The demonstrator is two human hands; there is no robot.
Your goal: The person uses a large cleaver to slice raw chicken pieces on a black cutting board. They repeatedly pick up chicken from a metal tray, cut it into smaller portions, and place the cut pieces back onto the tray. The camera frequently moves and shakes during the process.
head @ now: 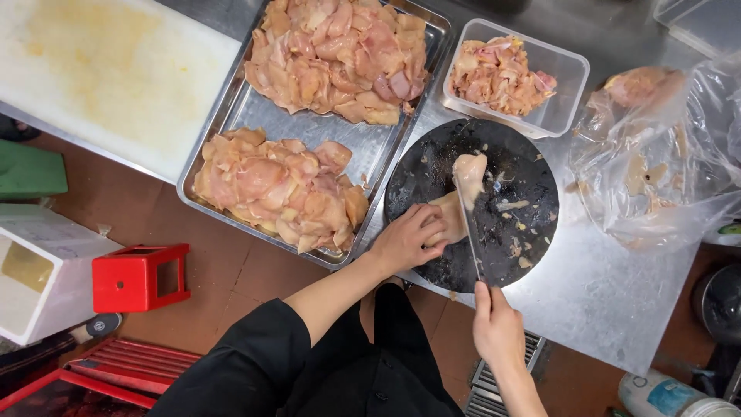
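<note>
Two hands: both at work on round dark cutting board, on steel table.
Left hand: flat on chicken piece, fingers spread and pressing down, not closed around it; palm at board's near-left edge.
Right hand: closed around knife handle, index finger stretched along the spine; hand just off board's near edge.
Knife: blade lies across the board, pointing away from the body, edge into the meat beside left fingertips.
Chicken piece: pale, raw, at centre-left of board; far end lifted w/ the blade, near end under left hand.
Board: small scraps of meat scattered on right half.
Steel tray: touching board on its left; two heaps of sliced raw chicken, one at far end, one at near end, bare strip btw. them.
Plastic tub: clear, rectangular, just beyond board; holds chicken trimmings.
Plastic bag: clear, crumpled, right of board; some meat inside, exact amt. cannot tell.
White board: large, yellow-stained, left of tray.
Floor: red stool and white box at left, well apart from table.
Sleeve: black, on left arm.
</note>
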